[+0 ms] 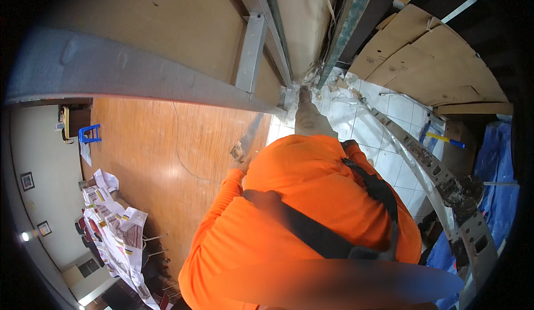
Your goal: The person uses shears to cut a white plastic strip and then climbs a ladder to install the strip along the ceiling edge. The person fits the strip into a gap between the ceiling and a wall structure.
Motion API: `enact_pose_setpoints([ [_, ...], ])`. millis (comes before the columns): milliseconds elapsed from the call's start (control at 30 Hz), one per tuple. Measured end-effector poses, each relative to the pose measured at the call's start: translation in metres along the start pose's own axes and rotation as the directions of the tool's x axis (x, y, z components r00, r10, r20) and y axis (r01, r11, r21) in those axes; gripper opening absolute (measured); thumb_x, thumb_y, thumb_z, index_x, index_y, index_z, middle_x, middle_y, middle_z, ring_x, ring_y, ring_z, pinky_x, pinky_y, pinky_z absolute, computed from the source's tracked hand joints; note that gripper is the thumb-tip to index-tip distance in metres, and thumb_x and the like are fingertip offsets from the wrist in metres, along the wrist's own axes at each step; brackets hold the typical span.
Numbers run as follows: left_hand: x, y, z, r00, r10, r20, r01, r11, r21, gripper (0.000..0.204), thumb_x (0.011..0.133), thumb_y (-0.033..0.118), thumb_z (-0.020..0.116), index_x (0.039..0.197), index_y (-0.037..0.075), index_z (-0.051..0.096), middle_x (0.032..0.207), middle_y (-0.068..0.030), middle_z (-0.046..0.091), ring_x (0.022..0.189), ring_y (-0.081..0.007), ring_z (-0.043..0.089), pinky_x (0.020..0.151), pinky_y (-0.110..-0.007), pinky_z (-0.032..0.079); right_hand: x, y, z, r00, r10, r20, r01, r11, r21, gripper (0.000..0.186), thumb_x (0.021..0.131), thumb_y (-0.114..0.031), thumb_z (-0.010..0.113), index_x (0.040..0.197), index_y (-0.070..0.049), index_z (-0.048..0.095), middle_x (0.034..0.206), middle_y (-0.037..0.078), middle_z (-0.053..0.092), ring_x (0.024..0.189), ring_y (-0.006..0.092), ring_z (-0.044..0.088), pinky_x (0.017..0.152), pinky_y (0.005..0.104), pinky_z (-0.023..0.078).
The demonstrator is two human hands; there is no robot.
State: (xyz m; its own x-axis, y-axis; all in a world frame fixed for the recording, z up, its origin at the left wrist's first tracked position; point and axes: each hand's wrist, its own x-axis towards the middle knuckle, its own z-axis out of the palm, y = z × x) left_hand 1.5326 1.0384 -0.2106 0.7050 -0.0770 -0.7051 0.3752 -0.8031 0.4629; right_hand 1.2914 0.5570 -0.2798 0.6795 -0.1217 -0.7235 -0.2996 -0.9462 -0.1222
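My left hand (243, 163) hangs low beside my orange sleeve, closed around the handle of a handsaw (252, 133). The saw's broad dark blade points away from me over the wooden floor. On the other side, my right hand (349, 143) shows only as a small dark patch at the end of its sleeve. My body hides most of it, so its fingers and anything in them are not visible. Ahead of me, my trousered leg and shoe (303, 94) reach the foot of a metal-framed wall opening (283, 82), with whitish rubble around it.
A grey metal beam (139, 68) crosses at the upper left. Flattened cardboard (428, 59) leans at right, near a long dirty metal channel (423, 154) and blue sheeting (495, 160). Farther left are a blue stool (89, 133), a covered table (119, 226) and a cable (181, 154).
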Motion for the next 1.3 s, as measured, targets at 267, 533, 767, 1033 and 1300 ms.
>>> enact_pose_setpoints([
  [267, -0.043, 0.063, 0.024, 0.968, 0.210, 0.134, -0.193, 0.972, -0.131, 0.067, 0.081, 0.046, 0.070, 0.130, 0.002, 0.055, 0.108, -0.0180, 0.068, 0.077, -0.0214, 0.066, 0.066, -0.034, 0.053, -0.002, 0.014, -0.019, 0.992, 0.108, -0.063, -0.101, 0.989, 0.107, 0.038, 0.095, -0.014, 0.042, 0.133, -0.008, 0.044, 0.095, 0.018, 0.069, 0.095, 0.0323, 0.067, 0.080, 0.0466, 0.053],
  [533, -0.058, 0.095, 0.086, 0.758, 0.497, 0.422, -0.587, 0.802, 0.110, 0.047, 0.080, 0.043, 0.068, 0.115, 0.012, 0.070, 0.098, -0.0168, 0.063, 0.087, -0.0294, 0.064, 0.079, -0.038, 0.053, 0.014, -0.045, -0.180, 0.878, -0.377, 0.294, 0.304, 0.915, 0.265, 0.055, 0.084, -0.055, 0.058, 0.114, -0.010, 0.069, 0.121, 0.015, 0.065, 0.113, 0.0334, 0.060, 0.101, 0.0390, 0.044],
  [767, -0.056, 0.071, 0.145, 0.635, 0.493, 0.595, -0.771, 0.440, 0.459, 0.032, 0.086, 0.036, 0.059, 0.100, 0.010, 0.070, 0.095, -0.0147, 0.065, 0.087, -0.0350, 0.061, 0.077, -0.046, 0.051, 0.028, -0.077, -0.152, 0.780, -0.524, 0.342, 0.479, 0.852, 0.213, 0.048, 0.084, -0.048, 0.058, 0.110, -0.009, 0.069, 0.117, 0.015, 0.066, 0.109, 0.0334, 0.061, 0.096, 0.0407, 0.046],
  [1033, -0.086, 0.118, 0.125, 0.957, 0.261, -0.125, -0.259, 0.965, 0.038, 0.062, 0.068, 0.027, 0.086, 0.119, 0.004, 0.058, 0.103, -0.0060, 0.063, 0.086, -0.0165, 0.056, 0.076, -0.034, 0.048, 0.102, -0.056, -0.113, 0.879, -0.450, 0.156, 0.406, 0.879, 0.250, 0.041, 0.085, -0.041, 0.058, 0.106, -0.007, 0.070, 0.113, 0.015, 0.067, 0.105, 0.0333, 0.063, 0.091, 0.0426, 0.048],
  [1300, 0.031, 0.215, 0.087, 0.037, 0.780, -0.625, -0.799, 0.399, 0.451, 0.125, 0.073, 0.040, 0.083, 0.148, -0.008, -0.004, 0.149, -0.0272, 0.022, 0.139, -0.0363, 0.026, 0.114, -0.047, 0.023, 0.271, -0.040, -0.037, 0.962, -0.221, -0.159, 0.255, 0.937, 0.237, 0.035, 0.085, -0.034, 0.059, 0.101, -0.006, 0.071, 0.109, 0.015, 0.069, 0.101, 0.0333, 0.065, 0.086, 0.0446, 0.050],
])
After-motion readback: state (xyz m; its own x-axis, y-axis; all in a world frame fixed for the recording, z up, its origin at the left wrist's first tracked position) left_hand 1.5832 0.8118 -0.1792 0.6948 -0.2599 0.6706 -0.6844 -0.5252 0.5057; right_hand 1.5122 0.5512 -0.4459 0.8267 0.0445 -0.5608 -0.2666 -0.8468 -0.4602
